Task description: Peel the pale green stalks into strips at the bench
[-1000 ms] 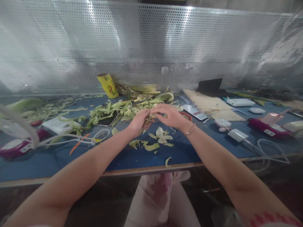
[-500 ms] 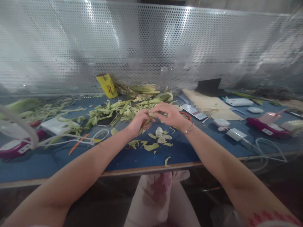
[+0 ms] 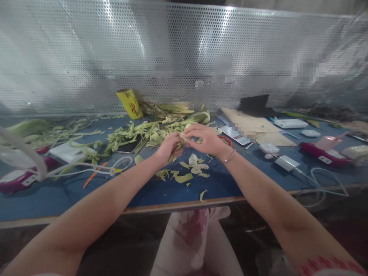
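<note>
Hands (image 3: 202,137) pinch what seems a stalk (image 3: 182,140), some open tabletop (image 3: 166,192) before the front edge (image 3: 184,204).

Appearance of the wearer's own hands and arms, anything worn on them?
Both hands, left and right, are bare, no gloves. A thin, light-coloured bracelet circles the right wrist; none shows on the left. Forearms are uncovered. Near the right elbow, a red patterned sleeve edge shows at the frame's bottom.
</note>
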Demonstrator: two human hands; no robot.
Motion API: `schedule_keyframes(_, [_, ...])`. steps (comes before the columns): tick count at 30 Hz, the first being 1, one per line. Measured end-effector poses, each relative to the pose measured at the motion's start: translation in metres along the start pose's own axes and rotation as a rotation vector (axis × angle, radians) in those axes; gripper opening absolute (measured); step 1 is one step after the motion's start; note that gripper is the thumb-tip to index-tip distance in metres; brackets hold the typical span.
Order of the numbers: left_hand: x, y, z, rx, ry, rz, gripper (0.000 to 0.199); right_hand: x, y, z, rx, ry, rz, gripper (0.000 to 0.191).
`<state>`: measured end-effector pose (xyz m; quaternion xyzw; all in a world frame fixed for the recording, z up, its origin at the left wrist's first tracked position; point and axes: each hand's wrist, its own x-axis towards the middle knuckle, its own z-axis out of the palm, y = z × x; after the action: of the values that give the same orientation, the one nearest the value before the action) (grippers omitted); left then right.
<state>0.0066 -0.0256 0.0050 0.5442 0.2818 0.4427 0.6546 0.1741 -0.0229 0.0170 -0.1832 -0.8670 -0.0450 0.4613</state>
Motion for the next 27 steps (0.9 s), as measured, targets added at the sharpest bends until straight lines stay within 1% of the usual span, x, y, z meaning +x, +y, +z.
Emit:
schedule_keyframes(4, [0.000, 0.001, 0.001, -0.033, 0.014, -0.010, 0.013, 0.001, -0.002, 0.002, 0.029, 0.016, 0.027, 0.009])
schedule_keyframes(9, [0.000, 0.001, 0.003, -0.025, 0.035, -0.002, 0.013, 0.001, -0.001, 0.004, -0.013, -0.033, 0.083, 0.011])
schedule_keyframes(13, [0.000, -0.002, 0.002, -0.009, 0.032, 0.025, 0.014, 0.000, 0.002, 0.005, -0.015, -0.056, 0.074, 0.013])
schedule_keyframes(17, [0.001, -0.003, 0.003, -0.019, 0.046, 0.021, 0.013, 0.000, 0.003, 0.006, -0.019, -0.023, 0.095, 0.013])
schedule_keyframes(22, [0.002, -0.002, 0.006, -0.040, 0.125, 0.030, 0.015, 0.000, 0.000, 0.012, -0.023, 0.037, 0.172, 0.013])
schedule_keyframes(27, [0.001, -0.002, 0.007, -0.069, 0.221, 0.088, 0.022, 0.002, -0.002, 0.018, -0.019, 0.084, 0.314, 0.011])
